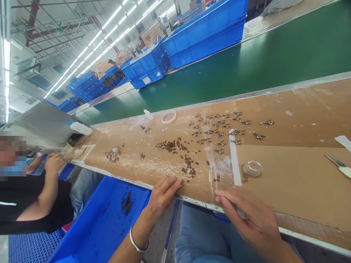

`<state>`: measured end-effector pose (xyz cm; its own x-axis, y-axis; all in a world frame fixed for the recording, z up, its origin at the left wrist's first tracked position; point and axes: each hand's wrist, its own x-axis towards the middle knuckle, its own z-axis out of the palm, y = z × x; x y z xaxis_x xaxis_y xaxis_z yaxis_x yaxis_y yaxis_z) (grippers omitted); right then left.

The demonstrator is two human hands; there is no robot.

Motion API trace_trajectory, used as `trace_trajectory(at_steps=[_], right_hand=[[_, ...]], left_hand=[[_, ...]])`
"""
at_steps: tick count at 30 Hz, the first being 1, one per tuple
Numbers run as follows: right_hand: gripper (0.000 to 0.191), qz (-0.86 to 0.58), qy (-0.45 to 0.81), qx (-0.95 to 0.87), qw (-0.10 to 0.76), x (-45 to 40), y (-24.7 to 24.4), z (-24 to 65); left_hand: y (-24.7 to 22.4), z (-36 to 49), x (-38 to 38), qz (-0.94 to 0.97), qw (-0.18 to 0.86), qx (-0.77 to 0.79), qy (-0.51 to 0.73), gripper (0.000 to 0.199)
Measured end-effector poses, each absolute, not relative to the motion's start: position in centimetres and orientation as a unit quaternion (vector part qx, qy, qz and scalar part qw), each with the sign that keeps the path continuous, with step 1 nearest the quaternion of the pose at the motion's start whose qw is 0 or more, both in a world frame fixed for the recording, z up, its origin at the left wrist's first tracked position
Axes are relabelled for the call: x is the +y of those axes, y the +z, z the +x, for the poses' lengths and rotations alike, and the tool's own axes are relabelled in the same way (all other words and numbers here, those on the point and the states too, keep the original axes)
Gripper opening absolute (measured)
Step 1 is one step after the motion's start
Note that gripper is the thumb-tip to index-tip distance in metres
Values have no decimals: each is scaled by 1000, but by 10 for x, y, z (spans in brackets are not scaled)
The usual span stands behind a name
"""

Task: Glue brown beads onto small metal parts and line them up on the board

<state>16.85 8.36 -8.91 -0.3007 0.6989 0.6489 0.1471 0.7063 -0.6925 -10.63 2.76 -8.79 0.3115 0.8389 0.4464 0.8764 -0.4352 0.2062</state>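
My left hand point(163, 193), with a silver bangle at its wrist, rests at the near table edge, its fingers bent together; what they hold, if anything, is hidden. My right hand point(245, 212) is at the same edge further right, thumb and index finger nearly meeting, nothing plainly visible between them. Beyond my left hand lie loose small dark round pieces point(170, 146) in a scattered pile. Several small blue and yellow figures point(220, 126) lie spread out behind and right of the pile. A clear round dish point(251, 168) stands beyond my right hand.
At the left a person point(35, 204) sits by a ring of small figures point(113, 155). A blue bin point(104, 219) stands below the table edge. Tape roll point(168, 117) and white bottle point(148, 114) lie at the back. A blade point(338, 165) lies far right. Behind runs a green belt point(274, 54) with blue crates point(205, 33).
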Motion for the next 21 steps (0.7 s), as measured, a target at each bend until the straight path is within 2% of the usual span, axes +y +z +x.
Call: trace_trajectory(at_steps=[2,6,12,21], right_hand=[[18,-280,260,-762,522,83,-88,168],[17,-286,245,-768,518,83,-86,168],[16,-277,235,-766,530,86,-87,168],[17,-278,223,-765,536,86,-87,166]], left_hand=[[-90,-126,26,-720,33,-637,-274,19],[-81,-178,40,-539,51,-797,-267,25],[-62,-232,71,-450,35,-870,-196,25],[-48,-237,91,-417,-39,-903,-96,25]])
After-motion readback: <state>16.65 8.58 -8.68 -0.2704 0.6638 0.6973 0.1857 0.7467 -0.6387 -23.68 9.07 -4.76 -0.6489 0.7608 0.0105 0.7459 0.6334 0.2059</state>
